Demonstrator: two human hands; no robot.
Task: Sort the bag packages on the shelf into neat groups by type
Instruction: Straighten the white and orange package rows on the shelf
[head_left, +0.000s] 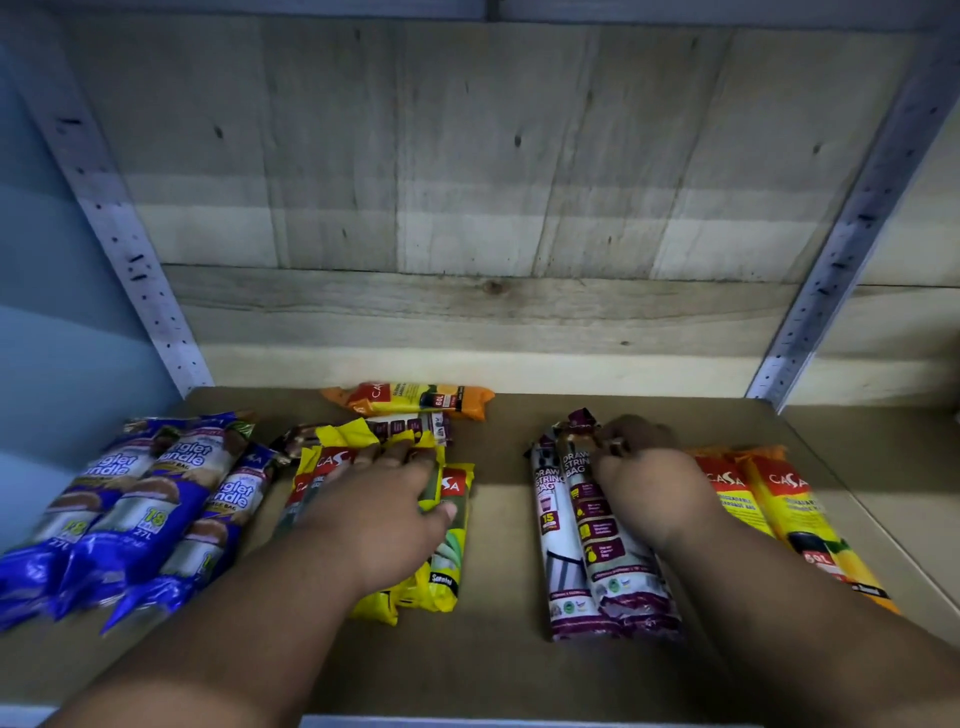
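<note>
Three blue singlet-handle bag packs (130, 514) lie side by side at the shelf's left. My left hand (382, 509) rests flat on a pile of yellow packs (452, 525), fingers spread over them. Two purple-and-white drawstring bag packs (582, 540) lie right of centre; my right hand (644, 478) grips the upper part of the right one. Two orange packs (779, 509) lie at the far right. A single orange pack (415, 399) lies crosswise at the back, with another purple-and-white pack (415, 423) partly hidden just in front of it.
The brown shelf board (498, 571) shows bare between the yellow and drawstring groups. A wooden plank wall (467, 208) closes the back. Perforated metal uprights stand at back left (130, 249) and back right (831, 260). The shelf's front edge (415, 719) runs along the bottom.
</note>
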